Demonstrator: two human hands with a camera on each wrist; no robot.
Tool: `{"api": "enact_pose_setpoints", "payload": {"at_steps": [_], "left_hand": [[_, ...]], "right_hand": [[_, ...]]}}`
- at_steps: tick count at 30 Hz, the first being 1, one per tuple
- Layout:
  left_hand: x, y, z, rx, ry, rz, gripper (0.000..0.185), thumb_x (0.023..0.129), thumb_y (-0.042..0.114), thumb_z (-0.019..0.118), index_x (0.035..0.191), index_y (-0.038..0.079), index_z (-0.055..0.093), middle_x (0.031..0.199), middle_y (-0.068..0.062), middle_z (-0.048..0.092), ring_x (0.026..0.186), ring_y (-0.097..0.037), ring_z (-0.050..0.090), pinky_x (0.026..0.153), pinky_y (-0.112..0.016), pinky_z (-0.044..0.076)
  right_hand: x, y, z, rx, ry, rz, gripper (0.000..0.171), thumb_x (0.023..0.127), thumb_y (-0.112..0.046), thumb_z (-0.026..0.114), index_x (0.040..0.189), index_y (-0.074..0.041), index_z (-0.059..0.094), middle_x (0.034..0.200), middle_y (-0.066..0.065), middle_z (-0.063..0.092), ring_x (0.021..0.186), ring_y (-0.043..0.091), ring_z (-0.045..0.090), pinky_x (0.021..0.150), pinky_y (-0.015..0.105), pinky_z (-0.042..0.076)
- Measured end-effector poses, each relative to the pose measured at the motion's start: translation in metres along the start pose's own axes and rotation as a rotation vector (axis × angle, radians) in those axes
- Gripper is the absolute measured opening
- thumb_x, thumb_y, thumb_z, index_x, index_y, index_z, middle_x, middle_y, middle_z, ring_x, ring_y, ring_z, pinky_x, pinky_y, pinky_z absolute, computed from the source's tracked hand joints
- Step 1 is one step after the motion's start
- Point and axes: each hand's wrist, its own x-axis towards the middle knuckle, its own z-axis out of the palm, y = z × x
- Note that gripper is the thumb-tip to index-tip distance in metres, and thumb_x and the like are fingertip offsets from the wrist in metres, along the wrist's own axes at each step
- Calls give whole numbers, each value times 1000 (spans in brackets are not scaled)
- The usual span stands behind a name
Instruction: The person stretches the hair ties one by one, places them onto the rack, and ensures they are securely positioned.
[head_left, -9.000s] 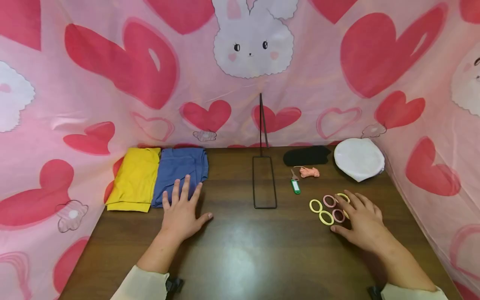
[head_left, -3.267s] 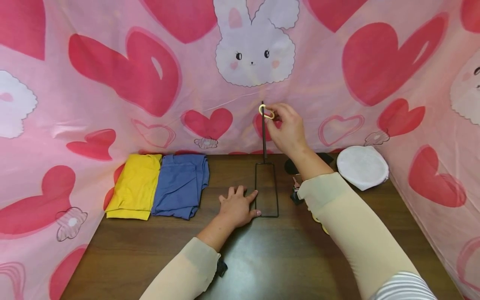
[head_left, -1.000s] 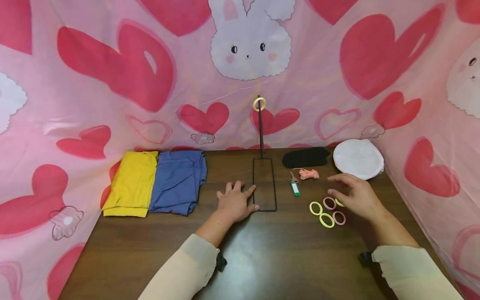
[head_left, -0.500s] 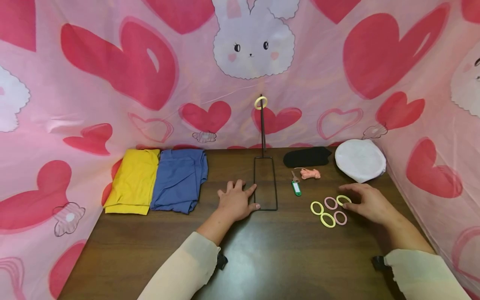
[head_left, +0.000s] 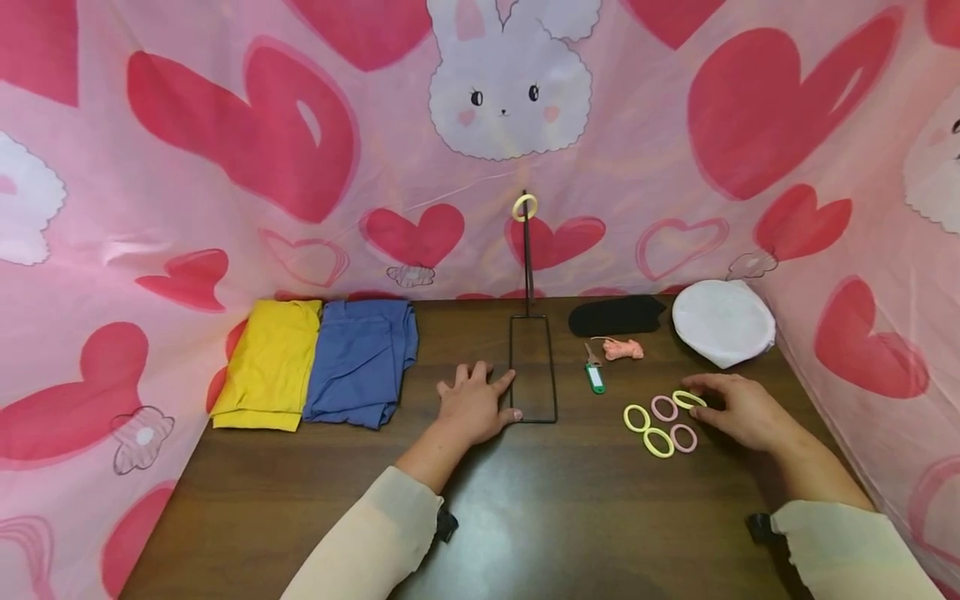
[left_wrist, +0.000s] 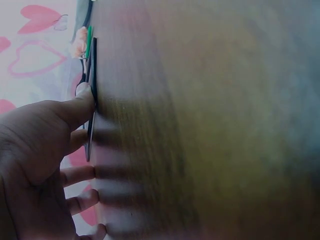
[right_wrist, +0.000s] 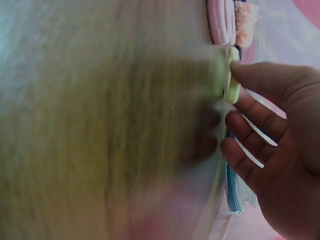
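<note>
My left hand (head_left: 472, 407) lies with spread fingers beside the black wire stand (head_left: 512, 358), its thumb and index finger touching the left side of the rectangular base. In the left wrist view the thumb (left_wrist: 82, 102) rests on the wire. A yellow ring (head_left: 536, 208) hangs near the top of the stand's upright. On the right, my right hand (head_left: 750, 410) pinches another yellow ring (right_wrist: 233, 82) between thumb and index finger; it is tilted, one edge raised. Next to it lie two more yellow rings (head_left: 626, 419) and two pink rings (head_left: 653, 407).
Folded yellow cloth (head_left: 268, 367) and blue cloth (head_left: 356, 362) lie at the left. Behind the rings are a key with a green tag (head_left: 596, 378), a pink cord bundle (head_left: 622, 349), a black flat item (head_left: 617, 315) and a white round pouch (head_left: 723, 321). A patterned curtain (head_left: 337, 250) encloses the table.
A yellow ring went from the table onto the stand. My left hand moved from the blue cloth to the base. My right hand returned to the rings and now tilts a yellow one.
</note>
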Motion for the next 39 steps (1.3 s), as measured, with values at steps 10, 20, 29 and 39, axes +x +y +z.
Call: {"api": "enact_pose_setpoints", "payload": {"at_steps": [10, 20, 29, 39], "left_hand": [[2, 2, 1, 3, -11, 3, 76, 94, 71, 56, 162, 41, 35, 164, -6, 33, 144, -39, 31, 99, -69, 34], [6, 5, -1, 14, 0, 21, 76, 95, 72, 55, 162, 42, 35, 163, -6, 34, 143, -39, 32, 99, -69, 35], [5, 0, -1, 10, 11, 4, 76, 94, 72, 56, 161, 42, 36, 163, -5, 34, 143, -39, 31, 100, -70, 34], [2, -1, 0, 1, 15, 12, 76, 94, 71, 57, 161, 40, 38, 162, -7, 36, 142, -39, 33, 98, -70, 35]], "right_hand": [[-1, -9, -2, 11, 154, -14, 36, 85, -15, 85, 119, -10, 74, 102, 4, 76, 90, 23, 69, 78, 28, 50], [7, -35, -9, 67, 296, -169, 39, 80, -3, 87, 117, -10, 75, 105, 0, 74, 85, 13, 67, 82, 6, 44], [26, -65, -19, 129, 359, -293, 41, 76, 4, 86, 114, -10, 77, 106, -2, 74, 95, 7, 65, 93, 5, 39], [41, -98, -27, 205, 416, -436, 45, 73, 6, 85, 114, -9, 78, 107, 1, 75, 93, 13, 65, 90, 12, 44]]}}
